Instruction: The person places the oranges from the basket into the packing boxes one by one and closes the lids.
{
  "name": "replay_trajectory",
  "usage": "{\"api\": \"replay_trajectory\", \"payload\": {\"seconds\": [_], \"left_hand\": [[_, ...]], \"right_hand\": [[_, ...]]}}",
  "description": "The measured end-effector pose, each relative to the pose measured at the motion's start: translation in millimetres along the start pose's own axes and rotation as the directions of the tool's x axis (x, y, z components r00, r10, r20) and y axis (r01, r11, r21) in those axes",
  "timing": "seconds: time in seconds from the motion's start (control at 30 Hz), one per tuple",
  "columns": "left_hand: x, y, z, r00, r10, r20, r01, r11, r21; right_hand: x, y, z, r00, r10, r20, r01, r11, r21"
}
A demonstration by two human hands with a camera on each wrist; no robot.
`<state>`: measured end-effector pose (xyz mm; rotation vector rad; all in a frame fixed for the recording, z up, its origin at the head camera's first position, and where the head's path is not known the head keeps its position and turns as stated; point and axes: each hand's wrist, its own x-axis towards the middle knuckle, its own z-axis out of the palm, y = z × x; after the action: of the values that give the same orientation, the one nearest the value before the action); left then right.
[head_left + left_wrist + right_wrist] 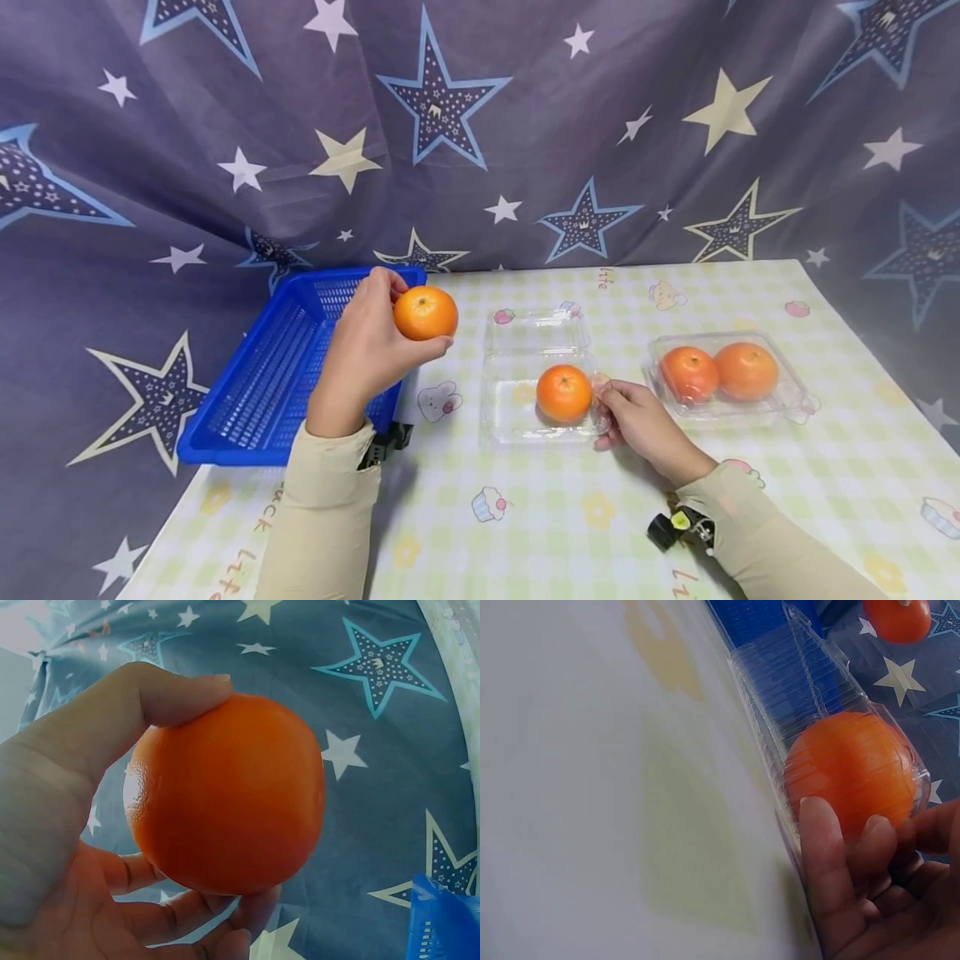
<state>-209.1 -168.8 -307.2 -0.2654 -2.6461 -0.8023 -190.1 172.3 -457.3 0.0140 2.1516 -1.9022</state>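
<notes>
My left hand grips an orange between thumb and fingers, in the air by the right side of the blue basket. The left wrist view shows that orange close up, the thumb on one side and fingers curled on the other. On the table, a clear plastic clamshell box lies with its lid folded back, away from me. A second orange sits in its right half. The right hand pinches the box's right edge, its fingertips close beside that orange in the right wrist view.
At the left stands the blue plastic basket with slotted walls. To the right is another clear box with two oranges inside. A checked cloth covers the table, and a star-patterned curtain hangs behind.
</notes>
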Motion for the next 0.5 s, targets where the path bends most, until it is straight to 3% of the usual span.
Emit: {"api": "replay_trajectory", "payload": {"seconds": [0.2, 0.5], "left_hand": [[-0.6, 0.5, 4.9, 1.000, 0.015, -0.021, -0.014, 1.000, 0.015], [0.9, 5.9, 19.2, 0.994, 0.089, -0.067, -0.088, 0.996, 0.019]], "right_hand": [[1, 0, 0, 1.000, 0.000, 0.007, 0.000, 1.000, -0.008], [3, 3, -1, 1.000, -0.010, -0.005, 0.010, 1.000, -0.023]]}}
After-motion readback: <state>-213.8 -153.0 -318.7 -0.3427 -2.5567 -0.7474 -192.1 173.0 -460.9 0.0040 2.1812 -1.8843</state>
